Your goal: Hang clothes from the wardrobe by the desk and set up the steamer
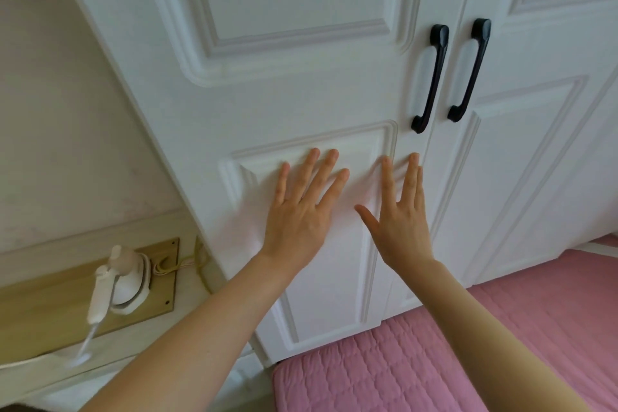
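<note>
Head view looks down along two bare forearms to a tall white panelled wardrobe (301, 77) whose two doors are closed. The left hand (297, 221) is raised flat toward the lower recessed panel of the left door, its fingers (312, 170) straight and spread apart, holding nothing. The right hand (401, 227) is just beside it, at the inner edge of the same door, fingers straight and closer together, thumb pointing out toward the left hand, also holding nothing. Both hands are slightly blurred, and whether the palms actually press the door or hover just off it cannot be told. Above the right hand's fingertips and a little to their right, two curved black bar handles (431, 77) are mounted side by side, one on each door, either side of the seam; neither hand touches them. Well down and to the left of the left hand's fingers, a small white handheld steamer (123, 278) stands on a light wooden desk (33, 321) beside the wardrobe, with a pale bundled cord (187, 264) lying between it and the wardrobe's side. Below the right hand's wrist, a pink quilted bedcover (501, 328) runs up against the foot of the doors.
</note>
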Demonstrator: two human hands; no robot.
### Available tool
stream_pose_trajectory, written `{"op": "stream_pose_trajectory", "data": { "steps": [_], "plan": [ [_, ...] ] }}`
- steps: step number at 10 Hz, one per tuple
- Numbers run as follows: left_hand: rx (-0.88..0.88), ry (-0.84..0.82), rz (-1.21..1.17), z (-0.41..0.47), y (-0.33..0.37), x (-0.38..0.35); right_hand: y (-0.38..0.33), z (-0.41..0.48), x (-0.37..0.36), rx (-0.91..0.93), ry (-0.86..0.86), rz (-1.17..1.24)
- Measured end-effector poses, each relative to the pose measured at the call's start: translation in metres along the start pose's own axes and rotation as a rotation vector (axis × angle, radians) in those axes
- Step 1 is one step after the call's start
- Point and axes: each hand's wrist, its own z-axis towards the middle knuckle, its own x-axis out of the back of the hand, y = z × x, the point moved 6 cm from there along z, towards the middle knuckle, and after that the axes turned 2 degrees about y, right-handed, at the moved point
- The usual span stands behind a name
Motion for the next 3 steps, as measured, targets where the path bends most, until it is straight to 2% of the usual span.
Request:
{"op": "stream_pose_trajectory", "data": {
  "steps": [2,3],
  "plan": [
    [0.046,-0.167,-0.021,-0.063,-0.026,0.01,-0.031,-0.034,-0.003,-0.027,-0.209,-0.11],
    [0.123,-0.216,-0.031,-0.111,-0.05,0.013,-0.055,-0.058,-0.004,0.008,-0.264,-0.126]
  ]
}}
